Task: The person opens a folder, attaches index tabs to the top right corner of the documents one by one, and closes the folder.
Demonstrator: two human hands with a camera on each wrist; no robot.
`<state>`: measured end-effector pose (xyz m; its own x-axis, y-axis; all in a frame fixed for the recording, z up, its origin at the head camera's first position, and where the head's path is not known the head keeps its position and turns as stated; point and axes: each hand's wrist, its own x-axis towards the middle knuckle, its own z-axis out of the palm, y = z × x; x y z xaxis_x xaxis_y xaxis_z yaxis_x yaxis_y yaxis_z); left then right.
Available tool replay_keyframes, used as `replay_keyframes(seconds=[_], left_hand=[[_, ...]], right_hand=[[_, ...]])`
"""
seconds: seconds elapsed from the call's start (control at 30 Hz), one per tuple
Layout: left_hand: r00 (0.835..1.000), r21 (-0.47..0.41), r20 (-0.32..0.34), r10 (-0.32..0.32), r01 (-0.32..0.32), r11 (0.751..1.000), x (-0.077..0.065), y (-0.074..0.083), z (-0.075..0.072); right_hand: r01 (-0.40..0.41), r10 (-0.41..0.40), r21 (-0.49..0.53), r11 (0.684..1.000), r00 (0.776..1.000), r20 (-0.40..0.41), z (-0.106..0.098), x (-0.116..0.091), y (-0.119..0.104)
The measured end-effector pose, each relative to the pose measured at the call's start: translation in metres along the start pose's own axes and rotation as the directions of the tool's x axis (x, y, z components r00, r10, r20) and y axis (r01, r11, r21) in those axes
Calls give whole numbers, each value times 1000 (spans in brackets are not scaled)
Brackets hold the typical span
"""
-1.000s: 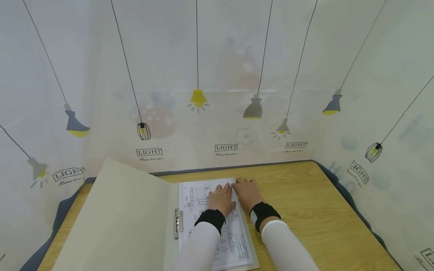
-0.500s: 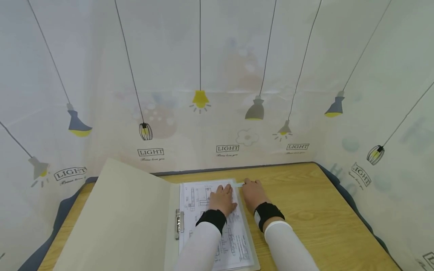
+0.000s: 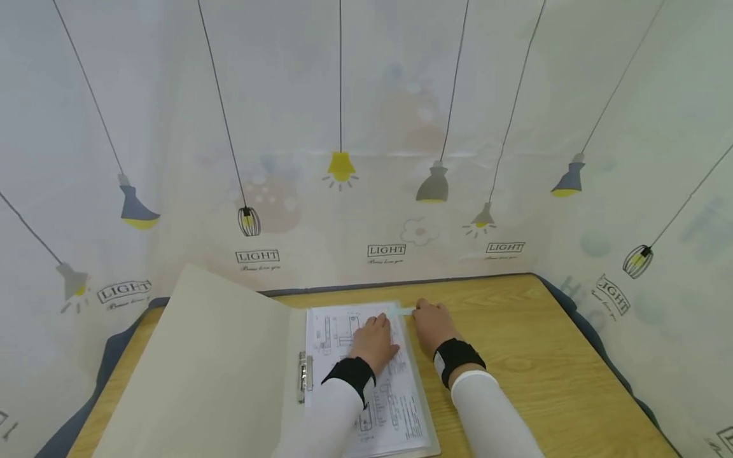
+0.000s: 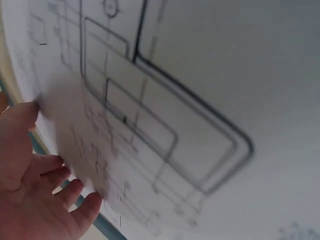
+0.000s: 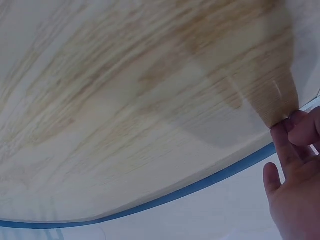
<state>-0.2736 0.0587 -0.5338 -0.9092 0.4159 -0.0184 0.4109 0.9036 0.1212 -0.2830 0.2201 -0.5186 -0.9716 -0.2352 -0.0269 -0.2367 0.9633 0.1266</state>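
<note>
My left hand (image 3: 373, 345) lies on the printed drawing sheets (image 3: 395, 407) in the opened file folder (image 3: 217, 362), fingers extended over their upper right part. In the left wrist view, the left fingertips (image 4: 92, 202) rest near the sheet's far edge. Just right of the folder's upper right corner, my right hand (image 3: 435, 326) pinches the end of a pale, see-through strip (image 3: 404, 311). The strip reaches leftward from the fingers onto the top of the sheets. The right wrist view shows thumb and forefinger together on the strip's end.
A metal lever clip (image 3: 304, 376) sits along the folder's spine. The folder's cover leans open to the left. Wood-grain table (image 3: 544, 356) extends to the right, edged in dark blue, with a lamp-patterned wall covering (image 3: 298, 114) behind it.
My right hand has moved a little right from the folder's edge, and the pale strip now shows between it and the sheets. My left hand stays on the sheets, its forearm swung slightly left.
</note>
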Motion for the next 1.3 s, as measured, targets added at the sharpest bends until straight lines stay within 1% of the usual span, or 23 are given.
replay_keyframes(seconds=[0.1,0.2,0.27,0.33,0.4,0.47,0.53,0.6,0.73,0.87,0.97,1.07,1.13,1.3], left_hand=[[999,-81,36,-3,6,997,-9,-8,-14],[999,-122,50,-10,16,992,-19,-17,-32],[998,-156,52,-17,25,987,-26,-24,-46],[997,-175,67,-29,41,984,-35,-32,-57],[995,-196,86,-45,61,979,-45,-42,-66],[992,-221,110,-68,91,971,-57,-53,-69],[989,-238,126,-82,110,965,-68,-65,-70],[987,-251,128,-92,122,960,-80,-75,-68],[986,-263,108,-124,149,953,-100,-91,-65],[985,-279,72,-158,172,945,-113,-105,-61],[988,-289,41,-150,155,944,-117,-112,-58],[988,-289,35,-151,155,945,-117,-116,-54],[984,-268,49,-170,177,947,-117,-118,-51],[972,-178,67,-226,234,956,-115,-122,-41]], right_hand=[[-1,1,8,1000,1000,16,2,3,2],[-13,13,20,1000,1000,22,1,5,5],[-23,22,44,999,1000,18,-2,4,7],[-25,23,70,997,999,22,-5,2,10],[-27,24,88,996,999,35,-6,1,12],[-25,21,106,994,999,40,-6,-1,14],[-21,17,125,992,999,38,-6,-1,15],[-20,15,140,990,999,36,-6,-1,16],[-21,16,147,989,999,34,-12,-2,14],[-17,11,151,988,999,41,-16,-2,10],[-20,13,164,986,999,46,-15,-1,9],[-29,21,173,985,999,44,-12,1,8],[-29,22,170,985,999,45,-11,3,7],[-14,6,159,987,999,51,-8,8,3]])
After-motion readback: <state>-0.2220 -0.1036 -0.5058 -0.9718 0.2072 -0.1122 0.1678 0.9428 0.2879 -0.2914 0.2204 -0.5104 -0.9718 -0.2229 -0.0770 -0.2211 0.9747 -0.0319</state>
